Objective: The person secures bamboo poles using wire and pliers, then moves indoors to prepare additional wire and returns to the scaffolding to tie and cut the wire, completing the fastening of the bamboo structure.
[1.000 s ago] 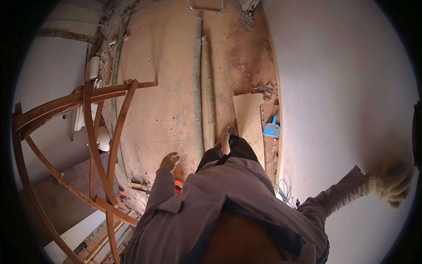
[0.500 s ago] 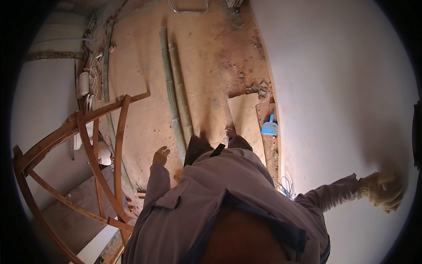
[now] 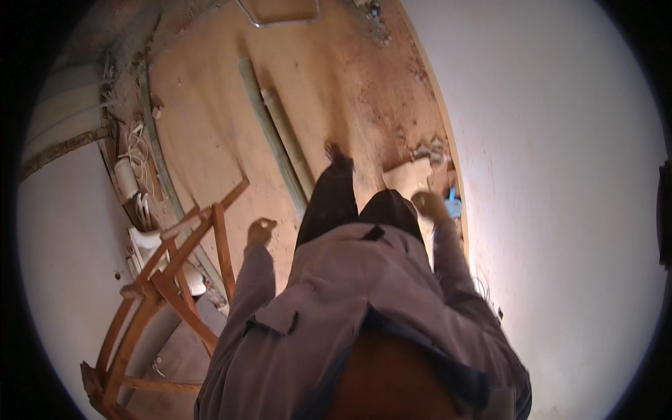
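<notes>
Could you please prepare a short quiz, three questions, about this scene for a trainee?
1. How many poles lie side by side on the middle of the floor?
2. True or false: the wooden frame is on the left side of the picture.
3. Which is nearer to the blue dustpan in the picture? A: left hand. B: right hand.

Key: 1. Two. 2. True. 3. B.

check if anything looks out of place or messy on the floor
Yes, the floor looks untidy. Broken rubble lies along the foot of the right-hand wall, beyond the blue dustpan, with dark reddish dirt spread nearby. Two bamboo poles lie out on the open floor, a possible trip hazard.
</notes>
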`<state>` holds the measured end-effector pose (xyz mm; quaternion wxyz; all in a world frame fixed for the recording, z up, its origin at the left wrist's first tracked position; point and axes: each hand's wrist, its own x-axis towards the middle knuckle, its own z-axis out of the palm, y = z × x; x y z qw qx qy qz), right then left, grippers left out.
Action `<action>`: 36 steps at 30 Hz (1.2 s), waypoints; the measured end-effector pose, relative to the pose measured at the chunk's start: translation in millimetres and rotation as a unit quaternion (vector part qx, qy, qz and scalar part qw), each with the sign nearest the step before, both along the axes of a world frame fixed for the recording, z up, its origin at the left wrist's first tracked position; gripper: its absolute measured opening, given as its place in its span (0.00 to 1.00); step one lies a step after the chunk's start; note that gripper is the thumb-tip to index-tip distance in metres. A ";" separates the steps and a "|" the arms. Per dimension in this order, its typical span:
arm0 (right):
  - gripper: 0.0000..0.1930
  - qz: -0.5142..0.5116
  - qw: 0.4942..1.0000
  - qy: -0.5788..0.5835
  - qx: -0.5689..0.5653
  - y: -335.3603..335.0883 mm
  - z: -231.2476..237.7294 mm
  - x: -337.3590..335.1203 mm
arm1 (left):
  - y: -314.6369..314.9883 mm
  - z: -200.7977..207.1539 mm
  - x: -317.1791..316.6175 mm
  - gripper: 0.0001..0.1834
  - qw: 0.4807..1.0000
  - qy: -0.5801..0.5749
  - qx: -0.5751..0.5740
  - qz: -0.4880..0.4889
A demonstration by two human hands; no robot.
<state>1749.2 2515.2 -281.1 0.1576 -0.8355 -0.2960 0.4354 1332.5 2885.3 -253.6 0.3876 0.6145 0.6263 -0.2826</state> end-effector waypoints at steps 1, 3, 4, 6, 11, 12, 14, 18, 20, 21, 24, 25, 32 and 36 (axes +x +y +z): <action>0.15 -0.063 0.998 -0.009 0.020 5.3 -7.7 -10.9 | 40.9 5.8 28.9 0.18 0.991 -0.074 0.092 -0.068; 0.17 -0.192 0.981 0.024 -0.022 12.6 -7.7 -21.0 | 112.4 22.5 90.7 0.20 0.980 -0.155 0.121 -0.033; 0.19 -0.227 0.974 0.016 -0.001 17.8 -4.4 -18.9 | 146.9 28.1 126.7 0.21 0.964 -0.239 0.073 0.094; 0.24 -0.276 0.961 -0.001 -0.013 32.6 0.3 -1.4 | 200.3 34.1 197.2 0.22 0.956 -0.271 0.081 0.077; 0.22 -0.348 0.935 0.026 -0.064 97.9 -33.6 64.7 | 258.9 30.0 326.0 0.24 0.969 -0.244 0.015 -0.031; 0.21 -0.338 0.941 0.015 -0.016 114.7 -49.7 79.3 | 262.3 24.8 347.4 0.24 0.967 -0.249 0.016 -0.056; 0.20 -0.351 0.934 -0.008 0.063 160.2 -92.6 106.1 | 260.8 7.8 390.1 0.25 0.952 -0.302 -0.032 -0.021; 0.22 -0.238 0.970 0.034 -0.045 258.6 -170.3 166.7 | 252.8 -27.4 444.3 0.26 0.944 -0.292 -0.153 0.009; 0.22 -0.218 0.974 0.054 -0.015 316.2 -197.1 198.1 | 255.2 -49.7 462.3 0.26 0.944 -0.269 -0.191 0.001; 0.21 -0.232 0.970 0.071 0.031 344.7 -206.6 209.7 | 257.7 -64.2 470.9 0.25 0.942 -0.265 -0.205 -0.006; 0.22 -0.256 0.962 0.087 0.049 425.2 -241.7 255.2 | 274.0 -127.7 502.4 0.22 0.931 -0.250 -0.263 0.032; 0.22 -0.260 0.960 0.094 0.044 448.0 -256.6 266.7 | 280.6 -151.2 509.9 0.21 0.929 -0.228 -0.284 0.057; 0.25 -0.344 0.935 -0.032 0.086 549.4 -425.8 342.2 | 329.4 -303.4 541.4 0.18 0.932 -0.165 -0.259 0.191; 0.22 -0.398 0.907 -0.088 0.107 587.0 -524.2 379.9 | 348.6 -328.3 557.5 0.19 0.923 -0.148 -0.294 0.200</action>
